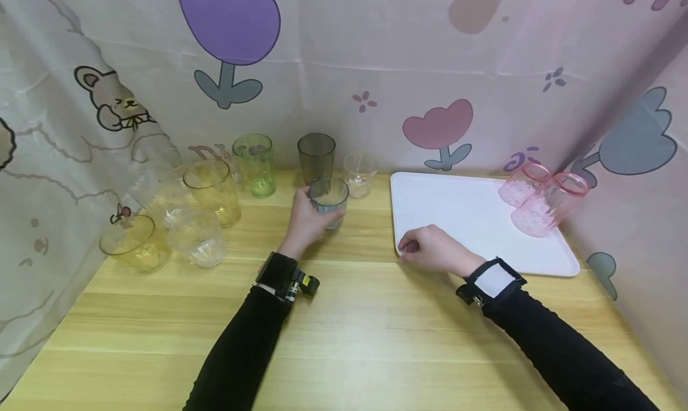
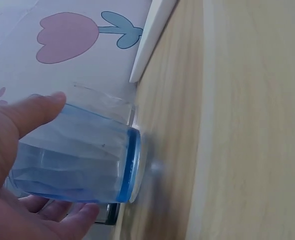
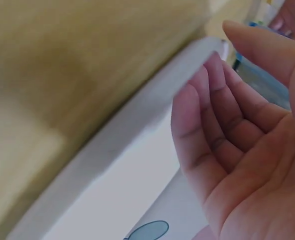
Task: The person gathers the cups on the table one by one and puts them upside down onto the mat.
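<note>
My left hand (image 1: 305, 223) grips a blue-tinted glass (image 1: 330, 201) near the middle of the table, thumb on one side and fingers round the other. In the left wrist view the faceted blue glass (image 2: 77, 157) shows its thick blue base close over the wood. My right hand (image 1: 438, 251) is over the front left corner of a white tray (image 1: 451, 205). Its fingers (image 3: 192, 130) bend loosely at the tray's rim, the thumb stands apart, and nothing is in the palm. Two pink glasses, one (image 1: 524, 185) behind the other (image 1: 548, 211), stand on the tray's right side.
Behind the blue glass stand a dark grey glass (image 1: 316, 154) and a small clear glass (image 1: 360, 175). Leftward are a green glass (image 1: 255, 169), yellow glasses (image 1: 217, 193) and clear ones (image 1: 199, 242). A printed curtain (image 1: 333, 70) hangs along the table's back and sides.
</note>
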Demonstrator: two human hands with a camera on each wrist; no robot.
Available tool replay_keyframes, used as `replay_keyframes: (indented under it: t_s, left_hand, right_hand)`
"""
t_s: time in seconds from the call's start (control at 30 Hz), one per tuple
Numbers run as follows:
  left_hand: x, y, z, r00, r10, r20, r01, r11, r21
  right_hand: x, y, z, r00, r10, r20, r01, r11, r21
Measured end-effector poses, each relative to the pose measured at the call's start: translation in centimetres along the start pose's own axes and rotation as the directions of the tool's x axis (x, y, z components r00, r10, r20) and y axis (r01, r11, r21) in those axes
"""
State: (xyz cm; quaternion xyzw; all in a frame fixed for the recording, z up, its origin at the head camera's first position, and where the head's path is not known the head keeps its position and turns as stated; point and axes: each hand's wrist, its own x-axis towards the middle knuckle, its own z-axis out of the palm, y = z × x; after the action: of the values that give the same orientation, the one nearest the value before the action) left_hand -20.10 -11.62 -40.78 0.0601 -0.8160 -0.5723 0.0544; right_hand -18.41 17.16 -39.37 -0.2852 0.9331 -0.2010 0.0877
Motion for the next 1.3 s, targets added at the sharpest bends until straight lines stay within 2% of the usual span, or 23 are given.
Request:
replay_keyframes:
  t_s: [0.13, 0.23, 0.3, 0.4, 0.5, 0.57, 0.7, 0.77, 0.9, 1.0, 1.1, 1.2, 1.3]
  left_hand:
    - [-0.2, 0.3, 0.1, 1.0, -0.006, 0.003, 0.006, 0.998, -0.057]
    - [-0.4, 0.7, 0.1, 0.999, -0.031, 0.015, 0.033, 0.988, -0.15]
    - [-0.6, 1.1, 0.1, 0.998, -0.054, 0.032, 0.06, 0.973, -0.222]
    - [-1.0, 1.8, 0.2, 0.993, -0.091, 0.071, 0.11, 0.935, -0.338]
    - [-1.3, 2.5, 0.5, 0.988, -0.11, 0.112, 0.149, 0.88, -0.45]
    - [-1.4, 3.0, 0.6, 0.984, -0.095, 0.151, 0.162, 0.828, -0.537]
    - [-1.8, 3.8, 0.8, 0.969, -0.078, 0.235, 0.221, 0.696, -0.683]
    - [-2.1, 4.1, 0.9, 0.96, -0.072, 0.269, 0.251, 0.639, -0.727]
    - [-2.6, 4.6, 1.4, 0.944, -0.044, 0.327, 0.295, 0.558, -0.775]
    - [-2.9, 4.8, 1.8, 0.931, -0.034, 0.363, 0.327, 0.518, -0.79]
    - [-3.0, 5.0, 2.3, 0.92, -0.048, 0.389, 0.363, 0.479, -0.799]
    - [-3.2, 5.0, 2.7, 0.915, -0.056, 0.4, 0.379, 0.459, -0.804]
    - [-3.2, 5.0, 3.1, 0.912, -0.05, 0.407, 0.383, 0.454, -0.804]
  right_hand:
    - [0.0, -0.4, -0.9, 0.995, 0.011, -0.103, -0.006, 0.999, 0.05]
    - [0.1, -0.7, -1.8, 0.978, 0.025, -0.207, -0.004, 0.994, 0.105]
    - [0.2, -1.0, -2.3, 0.962, 0.037, -0.271, 0.001, 0.991, 0.137]
    - [0.4, -1.5, -2.8, 0.929, 0.046, -0.367, 0.027, 0.981, 0.192]
    - [0.6, -2.0, -3.1, 0.889, 0.029, -0.457, 0.083, 0.971, 0.224]
    - [0.8, -2.4, -3.1, 0.862, 0.014, -0.507, 0.127, 0.962, 0.242]
    - [1.2, -3.2, -2.8, 0.811, -0.025, -0.585, 0.21, 0.945, 0.251]
    - [1.4, -3.5, -2.5, 0.785, -0.056, -0.617, 0.249, 0.94, 0.231]
    - [1.9, -4.2, -2.1, 0.726, -0.15, -0.671, 0.325, 0.935, 0.143]
    - [2.4, -4.6, -1.7, 0.678, -0.225, -0.7, 0.375, 0.925, 0.066]
    - [2.7, -5.0, -1.4, 0.647, -0.272, -0.712, 0.41, 0.912, 0.024]
    - [2.8, -5.3, -1.2, 0.641, -0.293, -0.71, 0.426, 0.905, 0.011]
    - [2.9, -5.4, -1.0, 0.638, -0.305, -0.707, 0.428, 0.904, -0.004]
